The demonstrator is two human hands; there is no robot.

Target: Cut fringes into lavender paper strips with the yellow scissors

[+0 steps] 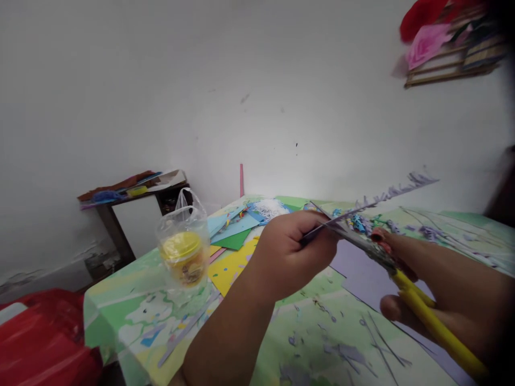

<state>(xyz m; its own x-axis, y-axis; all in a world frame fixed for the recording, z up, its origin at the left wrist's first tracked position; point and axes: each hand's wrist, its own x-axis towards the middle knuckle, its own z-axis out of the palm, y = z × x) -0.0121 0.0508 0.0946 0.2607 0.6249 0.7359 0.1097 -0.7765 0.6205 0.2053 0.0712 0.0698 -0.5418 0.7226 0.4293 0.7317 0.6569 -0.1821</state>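
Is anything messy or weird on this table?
Yes. Purple paper snippets lie scattered over the table, and coloured sheets are heaped untidily at the far side. The left hand pinches a fringed purple strip; the right hand holds yellow scissors. Nothing looks spilled or broken.

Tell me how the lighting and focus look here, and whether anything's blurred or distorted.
Head view: soft, even light with a bright patch on the wall behind the table; the right edge darkens; the right hand and scissors, close to the lens, are blurred; the left hand pinching the strip is soft too; the wide lens stretches the corners.
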